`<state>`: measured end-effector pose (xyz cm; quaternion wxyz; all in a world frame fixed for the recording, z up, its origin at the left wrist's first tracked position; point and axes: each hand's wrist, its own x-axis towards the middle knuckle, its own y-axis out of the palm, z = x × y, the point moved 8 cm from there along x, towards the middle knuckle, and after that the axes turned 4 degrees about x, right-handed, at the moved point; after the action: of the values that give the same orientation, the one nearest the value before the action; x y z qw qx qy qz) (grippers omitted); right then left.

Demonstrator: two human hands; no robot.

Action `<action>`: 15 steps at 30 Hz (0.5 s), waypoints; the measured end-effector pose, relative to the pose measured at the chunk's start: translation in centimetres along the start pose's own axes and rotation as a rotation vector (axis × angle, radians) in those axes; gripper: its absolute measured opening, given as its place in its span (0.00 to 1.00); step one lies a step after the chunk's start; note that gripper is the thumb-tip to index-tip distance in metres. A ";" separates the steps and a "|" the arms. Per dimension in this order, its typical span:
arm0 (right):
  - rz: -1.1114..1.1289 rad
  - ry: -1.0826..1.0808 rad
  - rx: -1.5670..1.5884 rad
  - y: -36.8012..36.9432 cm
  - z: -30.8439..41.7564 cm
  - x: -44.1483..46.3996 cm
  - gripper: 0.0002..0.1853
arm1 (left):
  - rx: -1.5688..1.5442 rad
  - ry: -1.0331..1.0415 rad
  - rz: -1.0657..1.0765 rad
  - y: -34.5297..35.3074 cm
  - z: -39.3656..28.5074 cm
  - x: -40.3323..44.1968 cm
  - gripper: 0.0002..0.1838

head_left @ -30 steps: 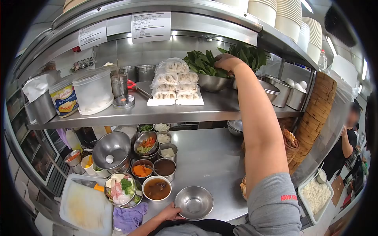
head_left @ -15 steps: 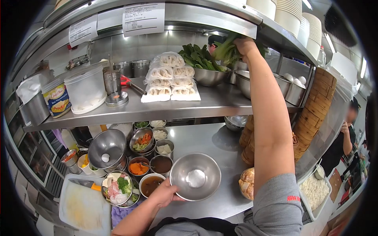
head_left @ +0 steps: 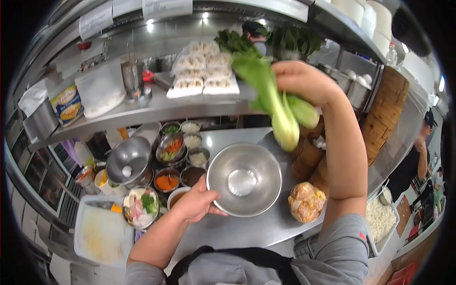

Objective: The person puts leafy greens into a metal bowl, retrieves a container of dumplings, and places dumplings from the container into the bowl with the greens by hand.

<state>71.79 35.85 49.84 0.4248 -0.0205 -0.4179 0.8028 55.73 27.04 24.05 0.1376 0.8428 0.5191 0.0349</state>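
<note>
An empty steel bowl (head_left: 244, 180) is gripped at its left rim by my left hand (head_left: 197, 202), thumb on the rim, raised over the steel counter. Up and to the right, my right hand (head_left: 301, 80) is closed around green bok choy (head_left: 282, 116), whose pale stem ends hang down in front of the shelf edge, above and right of the bowl. The leafy end is blurred. Behind it on the shelf are more dark leafy greens (head_left: 235, 42); their container is hidden here.
Wrapped dumplings (head_left: 204, 69) lie on the shelf (head_left: 156, 111). Ingredient pots (head_left: 167, 180), a plated bowl (head_left: 141, 207) and a cutting board (head_left: 102, 232) are at left. Bamboo steamers (head_left: 385, 111), a bowl of marinated food (head_left: 306, 202) and rice (head_left: 381, 225) are at right. Two people stand beyond.
My left hand has lifted the bowl and moved it up and forward. My right hand has taken bok choy from the shelf and brought it down toward the bowl.
</note>
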 end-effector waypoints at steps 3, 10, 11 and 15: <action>0.254 0.152 -0.455 9.5 -0.2 -1.9 0.19 | -0.029 -0.008 0.042 1.3 0.4 -0.9 0.35; -0.069 0.117 -0.125 6.5 -0.2 -3.8 0.09 | -0.096 -0.090 -0.011 0.7 4.4 -0.8 0.31; -0.037 0.165 -0.138 6.2 -0.4 -4.7 0.07 | -0.114 -0.041 -0.020 0.7 4.1 -0.8 0.31; 0.324 0.107 -0.470 12.0 -3.3 -8.6 0.10 | -0.114 0.032 -0.099 0.8 4.6 -0.5 0.30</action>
<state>70.53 28.49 36.68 0.2961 -0.2272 -0.5608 0.7390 57.08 25.34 19.88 0.1785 0.8063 0.5594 0.0711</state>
